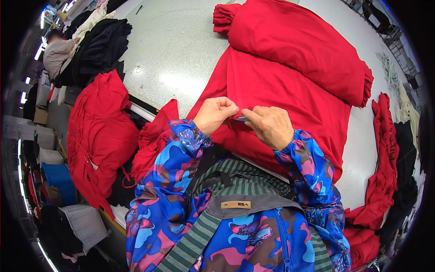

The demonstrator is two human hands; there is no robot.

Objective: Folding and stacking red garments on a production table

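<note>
A large roll of red fabric [292, 47] lies across the table, with a loose red length [268, 85] spread from it towards me. Over that length, my left hand [217, 114] pinches something too thin to make out, thumb against forefinger. Close by on the right, my right hand [270, 124] is closed around a small metal tool [241, 118], perhaps thread snips; most of it is hidden in the fingers. The fingertips of both hands are nearly touching.
Red cloth is heaped at the left [102, 136], with black cloth [102, 47] beyond. A person [57, 52] stands at the far left. Crumpled red fabric [382, 163] lies along the right side of the pale table [163, 57]. A small dark object [139, 10] rests near its far edge.
</note>
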